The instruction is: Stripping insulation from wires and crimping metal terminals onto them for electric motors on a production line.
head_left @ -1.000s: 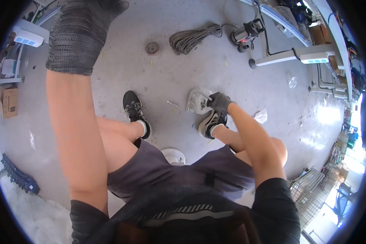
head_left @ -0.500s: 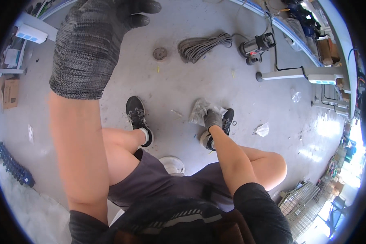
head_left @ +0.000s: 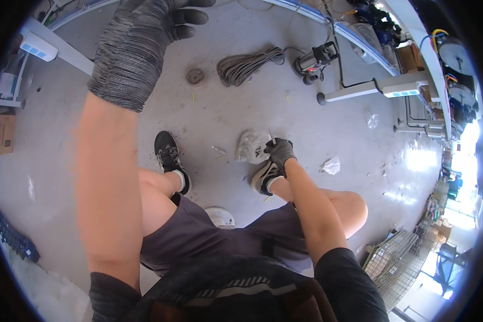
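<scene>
My left hand (head_left: 139,51), in a grey knitted glove with dark fingers, is raised at the upper left, close to the camera. Its fingers point right and stand apart with nothing seen between them; the top edge cuts off part of the hand. My right hand (head_left: 280,151), in a like glove, is low near my right shoe (head_left: 264,178). Its fingers are pinched round a small pale piece (head_left: 272,139) too small to name. Right beside it on the floor lies a crumpled clear plastic bag (head_left: 250,146); I cannot tell whether the hand touches it.
Ahead on the floor lie a coiled grey cable (head_left: 247,65), a metal pump (head_left: 316,60) and a round disc (head_left: 195,76). A white scrap (head_left: 331,165) is to the right. Bench legs (head_left: 378,88) stand at right; a wire cage (head_left: 394,263) is at lower right.
My right hand has turned and come up from the bag, and a small pale piece now shows at its fingertips. The view has shifted a little; my left hand stays raised.
</scene>
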`<state>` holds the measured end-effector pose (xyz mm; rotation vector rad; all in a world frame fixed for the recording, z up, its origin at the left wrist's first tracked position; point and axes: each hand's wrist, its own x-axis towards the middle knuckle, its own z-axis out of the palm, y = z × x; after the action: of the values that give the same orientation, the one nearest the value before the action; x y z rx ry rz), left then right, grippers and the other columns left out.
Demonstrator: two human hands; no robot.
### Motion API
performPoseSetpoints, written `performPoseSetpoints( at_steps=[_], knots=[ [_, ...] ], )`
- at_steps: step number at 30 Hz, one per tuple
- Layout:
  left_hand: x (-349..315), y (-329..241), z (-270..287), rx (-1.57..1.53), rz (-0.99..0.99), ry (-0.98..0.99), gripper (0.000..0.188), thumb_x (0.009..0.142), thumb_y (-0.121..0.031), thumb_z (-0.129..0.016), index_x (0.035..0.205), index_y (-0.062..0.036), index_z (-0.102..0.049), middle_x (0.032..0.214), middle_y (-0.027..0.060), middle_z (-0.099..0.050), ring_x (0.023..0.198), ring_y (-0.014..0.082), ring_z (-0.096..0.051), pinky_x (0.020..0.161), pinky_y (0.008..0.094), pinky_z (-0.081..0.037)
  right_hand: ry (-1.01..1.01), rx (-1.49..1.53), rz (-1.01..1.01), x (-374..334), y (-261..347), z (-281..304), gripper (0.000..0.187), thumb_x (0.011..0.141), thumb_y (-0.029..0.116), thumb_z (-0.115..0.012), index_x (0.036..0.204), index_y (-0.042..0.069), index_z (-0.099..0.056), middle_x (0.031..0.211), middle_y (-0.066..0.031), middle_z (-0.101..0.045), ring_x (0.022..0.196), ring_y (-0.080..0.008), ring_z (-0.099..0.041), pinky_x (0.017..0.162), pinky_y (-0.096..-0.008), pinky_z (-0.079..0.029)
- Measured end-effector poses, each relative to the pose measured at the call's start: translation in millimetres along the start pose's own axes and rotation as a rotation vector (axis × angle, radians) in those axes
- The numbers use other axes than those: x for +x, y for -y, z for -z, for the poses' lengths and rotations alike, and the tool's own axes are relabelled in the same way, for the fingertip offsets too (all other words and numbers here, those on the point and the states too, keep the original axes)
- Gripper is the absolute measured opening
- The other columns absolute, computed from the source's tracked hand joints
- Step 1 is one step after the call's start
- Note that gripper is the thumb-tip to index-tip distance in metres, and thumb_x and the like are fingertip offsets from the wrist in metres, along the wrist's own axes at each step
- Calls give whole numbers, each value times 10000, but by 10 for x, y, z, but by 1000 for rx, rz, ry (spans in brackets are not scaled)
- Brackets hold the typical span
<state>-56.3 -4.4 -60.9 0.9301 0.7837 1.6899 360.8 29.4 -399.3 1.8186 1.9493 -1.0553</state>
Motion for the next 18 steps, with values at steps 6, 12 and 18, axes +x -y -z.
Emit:
performPoseSetpoints(
  at_steps=[6, 12, 18],
  knots=[
    [-79, 170, -106, 471, 25, -14, 312, 984, -266, -652, 1168, -19, -695, 1088, 99, -723, 981, 175, -656, 862, 303, -521, 131, 1051, 220, -960, 1008, 966, 239, 991, 159, -657, 1147, -20, -630, 935, -112, -721, 660, -165, -634, 598, -299, -537],
    [-322, 315, -466, 707, -12, 389, 258, 942, -200, -725, 1135, -32, -686, 985, 45, -695, 959, 146, -640, 866, 318, -529, 196, 1161, 622, -1774, 1898, 1707, 308, 988, 223, -679, 1150, -32, -617, 879, -102, -691, 684, -170, -647, 634, -297, -538],
    [-368, 232, -666, 955, -466, 348, 213, 864, -108, -766, 1063, -52, -717, 955, 107, -705, 882, 261, -694, 805, 358, -559, 64, 958, 697, -2193, 2393, 2144, 277, 1005, 252, -648, 1099, -7, -632, 870, -87, -695, 711, -144, -644, 648, -286, -530]
  ],
)
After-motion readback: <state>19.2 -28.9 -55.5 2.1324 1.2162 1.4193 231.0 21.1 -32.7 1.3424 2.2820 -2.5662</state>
